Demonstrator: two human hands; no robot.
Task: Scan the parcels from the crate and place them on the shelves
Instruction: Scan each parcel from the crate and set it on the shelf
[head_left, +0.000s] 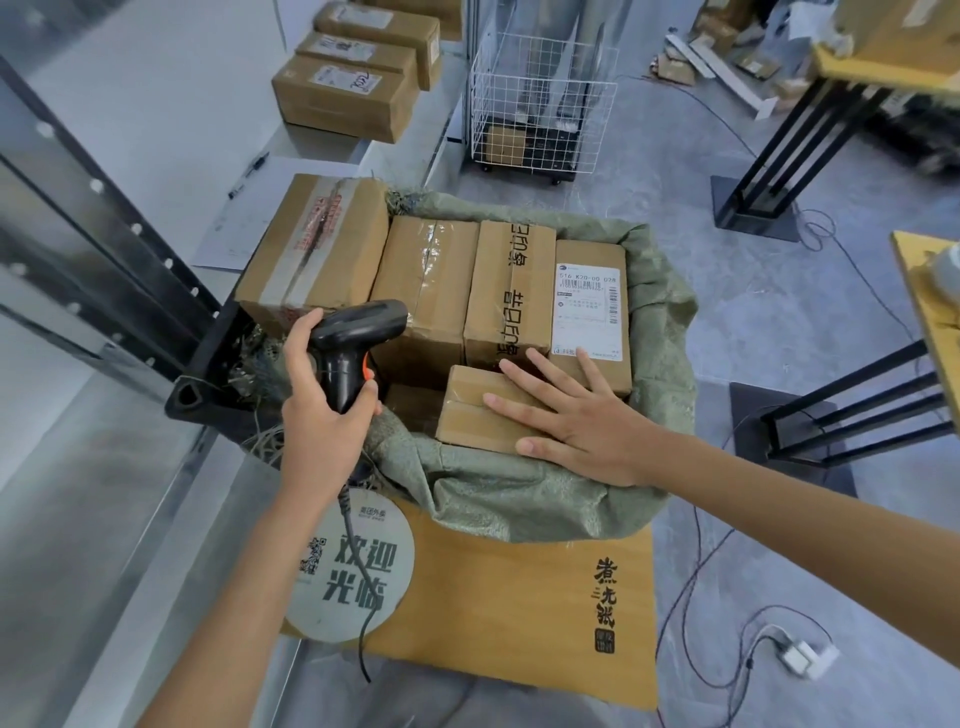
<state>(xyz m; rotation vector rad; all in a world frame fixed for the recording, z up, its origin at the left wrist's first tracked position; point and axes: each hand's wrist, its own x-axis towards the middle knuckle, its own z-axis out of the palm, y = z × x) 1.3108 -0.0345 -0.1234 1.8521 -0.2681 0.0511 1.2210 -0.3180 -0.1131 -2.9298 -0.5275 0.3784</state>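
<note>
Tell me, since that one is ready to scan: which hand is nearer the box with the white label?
Right. The right hand lies flat just below the white-labelled box, fingertips near its lower edge. The left hand holds the scanner several boxes to its left.

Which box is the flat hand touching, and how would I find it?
Look for the big green sack full of brown cardboard boxes. At its near edge, in front of a row of taller boxes standing side by side, lies one small box. It is the only one lying low and flat, with the right hand spread open on top, and it shows no label.
</note>
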